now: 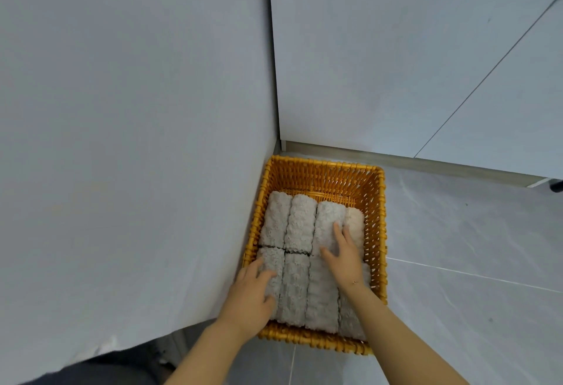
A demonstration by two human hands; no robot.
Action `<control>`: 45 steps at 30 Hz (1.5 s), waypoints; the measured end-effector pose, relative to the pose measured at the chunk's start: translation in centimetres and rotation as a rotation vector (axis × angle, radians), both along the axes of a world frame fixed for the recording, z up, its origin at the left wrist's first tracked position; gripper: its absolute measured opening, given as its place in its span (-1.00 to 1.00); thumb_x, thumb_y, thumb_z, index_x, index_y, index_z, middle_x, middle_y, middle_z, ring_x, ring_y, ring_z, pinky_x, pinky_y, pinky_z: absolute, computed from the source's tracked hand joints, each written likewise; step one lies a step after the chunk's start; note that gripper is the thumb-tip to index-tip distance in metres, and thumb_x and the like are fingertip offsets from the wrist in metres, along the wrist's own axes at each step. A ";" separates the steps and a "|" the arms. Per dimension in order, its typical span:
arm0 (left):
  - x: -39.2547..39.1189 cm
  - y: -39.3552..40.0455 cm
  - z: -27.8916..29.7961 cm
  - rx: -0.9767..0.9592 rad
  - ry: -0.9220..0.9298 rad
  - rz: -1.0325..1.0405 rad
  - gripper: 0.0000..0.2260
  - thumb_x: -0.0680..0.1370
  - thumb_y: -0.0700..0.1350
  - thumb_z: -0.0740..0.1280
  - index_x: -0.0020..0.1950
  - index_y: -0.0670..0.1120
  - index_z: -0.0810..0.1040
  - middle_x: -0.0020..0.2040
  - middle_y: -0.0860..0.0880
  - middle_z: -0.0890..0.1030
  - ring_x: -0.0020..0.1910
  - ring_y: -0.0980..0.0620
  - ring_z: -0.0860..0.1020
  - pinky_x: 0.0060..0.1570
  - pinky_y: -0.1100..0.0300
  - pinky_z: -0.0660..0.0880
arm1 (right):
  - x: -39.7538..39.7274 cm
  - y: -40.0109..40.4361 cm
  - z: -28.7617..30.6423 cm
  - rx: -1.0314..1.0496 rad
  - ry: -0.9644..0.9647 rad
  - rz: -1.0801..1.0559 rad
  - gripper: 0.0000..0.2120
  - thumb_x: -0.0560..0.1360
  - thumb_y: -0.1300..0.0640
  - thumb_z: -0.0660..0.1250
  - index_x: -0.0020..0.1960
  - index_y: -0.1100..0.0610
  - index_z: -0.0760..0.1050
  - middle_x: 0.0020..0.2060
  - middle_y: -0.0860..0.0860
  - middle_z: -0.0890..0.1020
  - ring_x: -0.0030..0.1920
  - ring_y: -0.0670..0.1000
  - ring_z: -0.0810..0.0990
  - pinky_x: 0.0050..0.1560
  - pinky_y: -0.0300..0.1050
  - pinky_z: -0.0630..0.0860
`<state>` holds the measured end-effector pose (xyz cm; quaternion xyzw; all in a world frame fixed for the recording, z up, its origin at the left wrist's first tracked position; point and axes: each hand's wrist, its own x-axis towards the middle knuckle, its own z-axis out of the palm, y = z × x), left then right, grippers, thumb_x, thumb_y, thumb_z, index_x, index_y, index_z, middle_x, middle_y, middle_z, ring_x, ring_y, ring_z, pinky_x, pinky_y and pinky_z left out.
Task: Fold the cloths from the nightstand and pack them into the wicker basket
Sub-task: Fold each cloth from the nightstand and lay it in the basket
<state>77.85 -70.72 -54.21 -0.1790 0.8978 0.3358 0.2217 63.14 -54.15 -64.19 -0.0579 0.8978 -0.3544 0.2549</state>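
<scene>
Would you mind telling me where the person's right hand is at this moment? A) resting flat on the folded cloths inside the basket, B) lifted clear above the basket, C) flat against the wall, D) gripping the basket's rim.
A: the right hand lies with fingers spread on the grey folded cloths packed in the wicker basket.

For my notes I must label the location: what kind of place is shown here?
Probably an indoor room at home, seen at floor level: a wicker basket stands on a grey tiled floor, in a corner beside plain pale cabinet panels.
</scene>
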 end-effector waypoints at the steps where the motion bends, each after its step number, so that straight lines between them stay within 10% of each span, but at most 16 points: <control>1: -0.1 0.1 0.4 -0.003 0.018 -0.013 -0.59 0.63 -0.13 0.18 0.48 0.05 0.27 0.58 0.05 -0.01 0.54 0.07 0.00 0.50 0.20 -0.03 | 0.1 0.5 0.5 -0.037 0.028 -0.006 -0.36 0.59 0.08 0.29 0.58 0.01 0.07 0.58 0.02 0.03 0.56 0.05 0.04 0.49 -0.07 0.09; 10: 0.5 2.6 7.0 0.035 0.207 -0.005 -0.69 0.63 -0.09 0.20 0.38 0.07 0.41 0.34 0.15 0.41 0.33 0.16 0.36 0.32 0.21 0.35 | 4.9 2.7 11.3 -0.426 0.044 -0.091 -0.65 0.59 0.17 0.29 0.35 -0.08 0.45 0.26 -0.29 0.45 0.27 -0.26 0.43 0.38 0.05 0.41; 17: 4.2 4.5 15.9 0.601 0.343 0.547 -0.78 0.59 -0.19 0.30 0.09 0.12 0.61 0.11 0.18 0.63 0.11 0.31 0.55 0.06 0.39 0.47 | 9.1 1.8 21.0 -0.635 0.069 -0.097 -0.77 0.59 0.13 0.28 0.20 -0.07 0.58 0.13 -0.23 0.61 0.18 -0.23 0.54 0.29 -0.01 0.48; 23: 10.7 3.4 21.8 0.699 0.575 0.689 -0.77 0.57 -0.23 0.32 0.05 0.09 0.66 0.01 0.12 0.69 0.05 0.27 0.60 -0.08 0.43 0.49 | 12.8 -0.4 27.9 -0.752 0.055 0.073 -0.78 0.59 0.17 0.29 0.16 -0.03 0.60 0.11 -0.18 0.65 0.19 -0.19 0.56 0.18 -0.21 0.49; 36: 25.1 -3.2 28.9 0.352 1.039 0.878 -0.75 0.57 -0.19 0.33 0.10 0.16 0.62 0.10 0.26 0.63 0.18 0.31 0.53 0.17 0.25 0.45 | 22.9 -10.8 39.6 -0.653 0.252 0.965 -0.72 0.57 0.09 0.30 0.25 -0.10 0.52 0.13 -0.24 0.58 0.22 -0.18 0.51 0.19 -0.32 0.43; 45: 33.4 -10.8 29.7 0.049 1.034 1.094 -0.77 0.54 -0.17 0.37 0.04 0.19 0.63 0.07 0.22 0.63 0.09 0.34 0.54 -0.09 0.51 0.45 | 28.5 -23.5 40.7 -0.700 0.311 1.196 -0.70 0.58 0.11 0.30 0.28 -0.09 0.48 0.20 -0.28 0.53 0.23 -0.25 0.48 0.19 -0.33 0.43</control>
